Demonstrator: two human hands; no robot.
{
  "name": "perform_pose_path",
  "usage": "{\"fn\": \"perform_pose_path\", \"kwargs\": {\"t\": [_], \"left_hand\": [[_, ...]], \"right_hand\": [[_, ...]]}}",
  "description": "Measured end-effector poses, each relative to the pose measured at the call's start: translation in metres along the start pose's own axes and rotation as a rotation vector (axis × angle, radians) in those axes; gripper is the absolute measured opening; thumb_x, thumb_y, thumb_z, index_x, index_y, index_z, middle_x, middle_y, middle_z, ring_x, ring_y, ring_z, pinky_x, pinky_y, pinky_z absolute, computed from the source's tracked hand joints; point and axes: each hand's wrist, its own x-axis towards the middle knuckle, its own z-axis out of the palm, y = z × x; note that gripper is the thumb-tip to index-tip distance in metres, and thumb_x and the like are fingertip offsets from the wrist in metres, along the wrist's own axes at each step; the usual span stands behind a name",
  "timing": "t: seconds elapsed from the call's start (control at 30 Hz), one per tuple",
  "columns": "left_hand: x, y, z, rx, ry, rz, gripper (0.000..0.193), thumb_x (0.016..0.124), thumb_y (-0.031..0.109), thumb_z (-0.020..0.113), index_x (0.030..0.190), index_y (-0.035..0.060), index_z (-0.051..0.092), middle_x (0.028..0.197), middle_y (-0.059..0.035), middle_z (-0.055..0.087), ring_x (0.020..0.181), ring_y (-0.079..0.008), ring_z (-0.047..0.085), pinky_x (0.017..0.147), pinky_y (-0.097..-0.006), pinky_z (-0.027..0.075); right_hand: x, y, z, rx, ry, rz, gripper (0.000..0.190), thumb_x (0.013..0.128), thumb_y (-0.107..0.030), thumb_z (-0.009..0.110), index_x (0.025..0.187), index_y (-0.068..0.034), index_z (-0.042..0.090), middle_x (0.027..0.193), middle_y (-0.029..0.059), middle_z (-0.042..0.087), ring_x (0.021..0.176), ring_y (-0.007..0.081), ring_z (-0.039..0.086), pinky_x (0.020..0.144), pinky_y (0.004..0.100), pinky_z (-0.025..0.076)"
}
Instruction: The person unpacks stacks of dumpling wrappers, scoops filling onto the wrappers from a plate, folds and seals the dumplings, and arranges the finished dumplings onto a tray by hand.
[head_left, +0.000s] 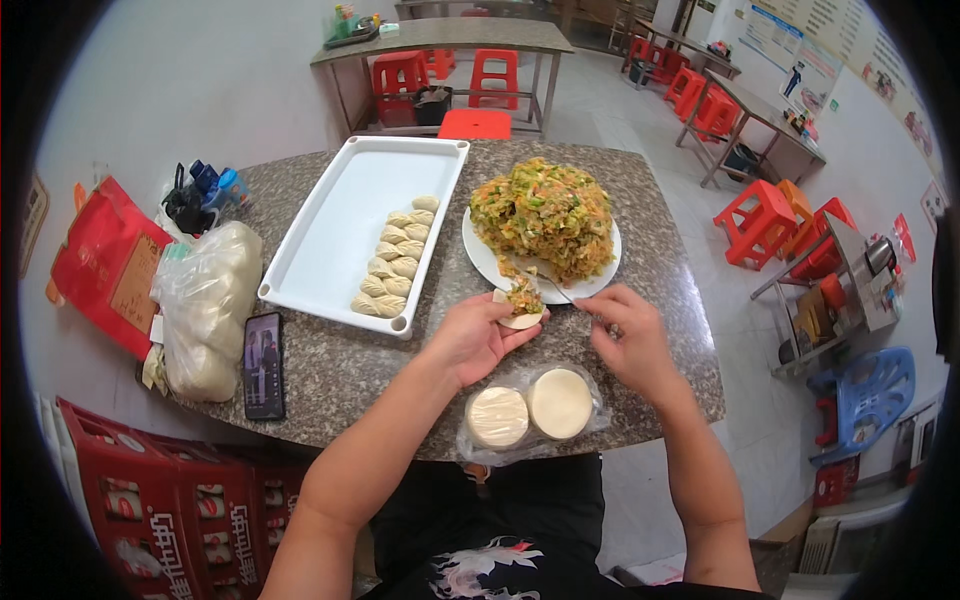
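Observation:
My left hand (480, 337) holds a round dumpling wrapper (523, 321) with a lump of chopped vegetable filling (525, 295) on it. In my right hand (626, 334) is the handle of a thin metal utensil (556, 286), its tip at the filling. Just beyond both hands, a white plate (480, 251) carries a tall heap of the same filling (555, 210). Two stacks of round wrappers, the left stack (497, 417) under clear plastic and the right stack (560, 403) uncovered, sit near the table's front edge. Pleated dumplings (396, 255) lie in rows along the right side of a white tray (322, 225).
On the granite table (315, 375), left of the tray, are a phone (263, 366) with a lit screen, a plastic bag of pale round stacks (210, 315) and a red bag (109, 262). Red crates (172, 510) of bottles stand below left. Red stools (756, 223) stand beyond, right.

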Motion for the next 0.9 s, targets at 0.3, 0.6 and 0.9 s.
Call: {"fn": "perform_pose_path", "kwargs": {"t": [0.3, 0.6, 0.9], "left_hand": [[0.004, -0.006, -0.006, 0.028, -0.006, 0.014, 0.032, 0.110, 0.003, 0.045, 0.139, -0.0089, 0.052, 0.134, -0.0225, 0.067, 0.124, -0.0303, 0.070, 0.106, -0.0385, 0.061], [0.000, -0.004, -0.012, 0.079, 0.001, -0.009, 0.032, 0.109, 0.002, 0.048, 0.140, -0.0059, 0.055, 0.135, -0.0183, 0.069, 0.124, -0.0266, 0.070, 0.106, -0.0355, 0.060], [-0.001, -0.006, -0.009, 0.158, -0.048, -0.039, 0.034, 0.109, 0.003, 0.048, 0.141, -0.0055, 0.055, 0.136, -0.0176, 0.068, 0.124, -0.0248, 0.070, 0.105, -0.0357, 0.060]], "right_hand": [[-0.008, -0.004, 0.004, 0.020, -0.187, 0.013, 0.040, 0.083, 0.003, 0.070, 0.121, -0.007, 0.078, 0.103, 0.0114, 0.071, 0.087, 0.0289, 0.072, 0.080, 0.0387, 0.058], [0.007, -0.002, -0.004, 0.054, -0.163, 0.012, 0.036, 0.084, 0.003, 0.067, 0.117, -0.005, 0.080, 0.101, 0.0123, 0.072, 0.084, 0.0261, 0.071, 0.077, 0.0358, 0.057], [-0.009, -0.008, -0.025, -0.077, -0.049, 0.231, 0.031, 0.086, 0.002, 0.066, 0.115, 0.000, 0.078, 0.104, 0.0161, 0.072, 0.086, 0.0314, 0.072, 0.078, 0.0397, 0.058]]}}
